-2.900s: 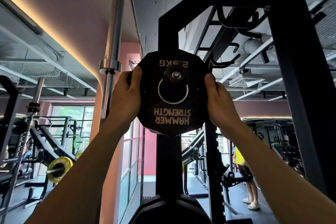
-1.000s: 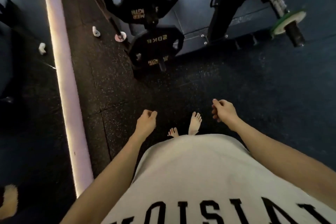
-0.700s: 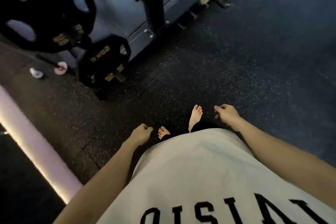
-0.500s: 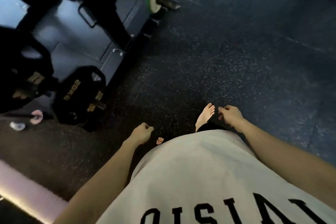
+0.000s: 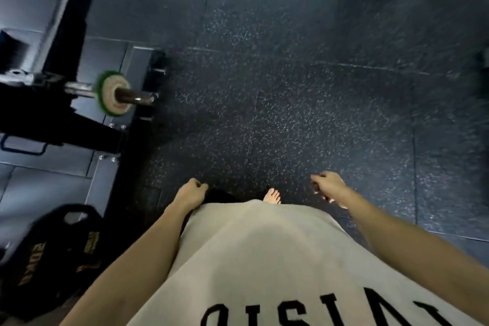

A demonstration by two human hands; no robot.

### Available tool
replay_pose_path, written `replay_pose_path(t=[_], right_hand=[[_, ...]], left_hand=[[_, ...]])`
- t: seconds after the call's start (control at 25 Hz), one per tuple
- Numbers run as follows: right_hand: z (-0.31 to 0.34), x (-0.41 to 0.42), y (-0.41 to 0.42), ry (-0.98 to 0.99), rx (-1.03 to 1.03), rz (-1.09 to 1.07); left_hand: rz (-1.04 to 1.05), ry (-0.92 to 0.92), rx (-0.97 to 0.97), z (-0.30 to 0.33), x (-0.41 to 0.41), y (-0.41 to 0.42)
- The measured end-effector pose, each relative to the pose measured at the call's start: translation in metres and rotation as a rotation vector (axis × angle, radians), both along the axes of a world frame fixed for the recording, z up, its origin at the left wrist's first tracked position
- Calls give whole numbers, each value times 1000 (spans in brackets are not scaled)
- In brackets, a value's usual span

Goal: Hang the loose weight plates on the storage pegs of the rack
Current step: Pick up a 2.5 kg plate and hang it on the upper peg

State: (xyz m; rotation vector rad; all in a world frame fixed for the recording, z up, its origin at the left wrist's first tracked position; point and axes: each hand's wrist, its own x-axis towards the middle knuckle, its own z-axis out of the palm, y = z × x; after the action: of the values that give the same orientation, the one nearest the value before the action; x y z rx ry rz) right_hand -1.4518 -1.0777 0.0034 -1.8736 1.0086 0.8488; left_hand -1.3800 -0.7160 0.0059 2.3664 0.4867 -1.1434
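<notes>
On my feed the fingers of the left hand [image 5: 191,191] were curled loosely into the palm and held nothing. The fingers of the right hand [image 5: 329,187] were also loosely bent, slightly apart at the tips, with nothing between them; motion blur kept me from reading them more finely. Both hands hung in front of the person's waist, over the hem of a beige shirt [image 5: 254,254] with black lettering, and one bare foot [image 5: 272,196] showed on the floor between them.

Further out, a black weight plate [image 5: 57,251] with gold lettering was at lower left, beside the left forearm and well apart from both hands. I could not tell from this view whether it sat on a peg or on the ground. Above it, at mid left, I noted the black rack frame [image 5: 66,24] and a barbell sleeve [image 5: 132,95] projecting to the right, carrying a small green-rimmed plate [image 5: 112,97]. That plate was blurred. The speckled rubber floor [image 5: 304,103] filled the centre and right of the view, laid in tiles with visible seams.
</notes>
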Motion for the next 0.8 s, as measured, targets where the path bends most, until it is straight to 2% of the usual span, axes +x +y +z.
replay_pose_path(t=[0.12,0.24,0.4,0.52,0.64,0.8], right_hand=[[0,59,-36,12,28,-7],[-6,117,-54,30,58,10],[-14,219,-84,51,63,-30],[-4,306,-110,60,25,-8],[2,399,-136,-33,-5,-53],[-3,519,-162,-51,28,-58]], left_hand=[[36,-38,-38,0,57,-33],[147,45,-34,-16,108,-45],[171,160,-64,-34,220,-69],[151,85,-100,-29,331,-96],[117,14,-142,-16,436,-123],[77,10,-155,-10,558,-165]])
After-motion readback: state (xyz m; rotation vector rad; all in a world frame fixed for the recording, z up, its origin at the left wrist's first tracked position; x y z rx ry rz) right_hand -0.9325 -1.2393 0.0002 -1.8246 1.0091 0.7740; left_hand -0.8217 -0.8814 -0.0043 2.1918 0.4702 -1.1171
